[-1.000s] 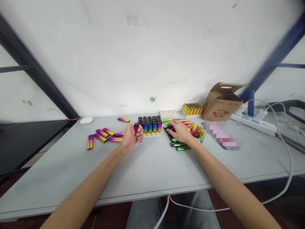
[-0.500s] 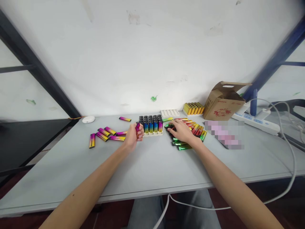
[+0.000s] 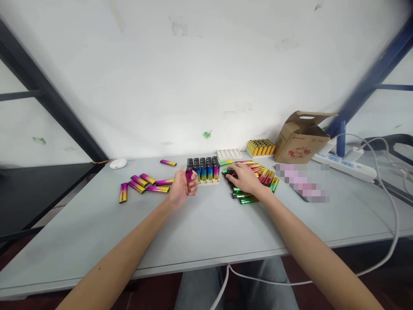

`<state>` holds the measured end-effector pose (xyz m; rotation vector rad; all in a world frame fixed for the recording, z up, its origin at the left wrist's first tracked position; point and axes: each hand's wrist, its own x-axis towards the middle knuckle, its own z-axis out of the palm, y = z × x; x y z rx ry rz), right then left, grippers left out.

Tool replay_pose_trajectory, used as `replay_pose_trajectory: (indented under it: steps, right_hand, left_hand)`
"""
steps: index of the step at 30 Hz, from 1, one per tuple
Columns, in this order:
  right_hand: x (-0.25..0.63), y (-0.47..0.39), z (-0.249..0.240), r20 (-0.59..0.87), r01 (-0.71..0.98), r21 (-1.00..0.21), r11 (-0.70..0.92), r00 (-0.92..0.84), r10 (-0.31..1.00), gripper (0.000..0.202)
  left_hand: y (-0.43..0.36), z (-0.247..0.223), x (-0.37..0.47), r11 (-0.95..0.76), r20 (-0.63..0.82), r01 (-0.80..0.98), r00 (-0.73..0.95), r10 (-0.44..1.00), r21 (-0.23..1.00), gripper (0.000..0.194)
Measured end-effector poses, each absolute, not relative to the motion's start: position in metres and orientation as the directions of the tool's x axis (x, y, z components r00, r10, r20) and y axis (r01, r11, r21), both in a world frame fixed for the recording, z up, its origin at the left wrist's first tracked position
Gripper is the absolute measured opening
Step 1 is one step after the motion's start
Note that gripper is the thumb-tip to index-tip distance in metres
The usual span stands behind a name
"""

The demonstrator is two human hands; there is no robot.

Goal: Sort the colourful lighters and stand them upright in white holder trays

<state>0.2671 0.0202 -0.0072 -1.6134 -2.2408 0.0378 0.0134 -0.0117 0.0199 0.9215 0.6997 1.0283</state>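
Observation:
My left hand (image 3: 183,187) is closed around a purple-to-yellow lighter (image 3: 189,175), held upright with its dark end up. Just behind it stands a white rack (image 3: 209,182) filled with upright blue, yellow and purple lighters (image 3: 209,171), black tops up. My right hand (image 3: 245,177) lies on a pile of red, yellow and green lighters (image 3: 266,175). Its fingers curl over the black ends of some of them; how many they grip is hidden. Several loose purple-and-yellow lighters (image 3: 138,184) lie left of my left hand.
Along the wall stand an unfilled white rack (image 3: 229,153), a rack of yellow lighters (image 3: 260,148) and an open cardboard box (image 3: 300,146). A blurred pink item (image 3: 300,183), a power strip (image 3: 346,165) and a white cable (image 3: 395,215) are at right. A white case (image 3: 118,163) sits far left.
My left hand has shifted slightly down and turned, so more of the lighter in it shows. My right hand stays on the pile. The whole view has moved a little.

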Motion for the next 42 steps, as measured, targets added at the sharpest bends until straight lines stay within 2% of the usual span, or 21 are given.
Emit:
replay_pose_trajectory:
  steps: [19,31,38,42]
  right_hand:
    - [0.268,0.021,-0.009,0.288,0.908,-0.248,0.338,-0.264,0.921,0.035]
    - [0.268,0.021,-0.008,0.286,0.908,-0.241,0.342,-0.27,0.919,0.033]
    - [0.267,0.02,-0.008,0.298,0.898,-0.256,0.358,-0.278,0.913,0.032]
    - [0.267,0.02,-0.008,0.298,0.892,-0.262,0.369,-0.288,0.91,0.03]
  left_hand:
    - [-0.018,0.025,0.022,0.102,-0.016,-0.342,0.245,0.969,0.934,0.023]
    - [-0.014,0.024,0.014,0.145,0.003,-0.397,0.349,0.937,0.906,0.03]
    - [-0.004,0.034,-0.006,-0.025,0.161,-0.461,0.256,0.953,0.887,0.024]
    - [-0.001,0.036,-0.01,-0.124,0.209,-0.388,0.184,0.96,0.913,0.02]
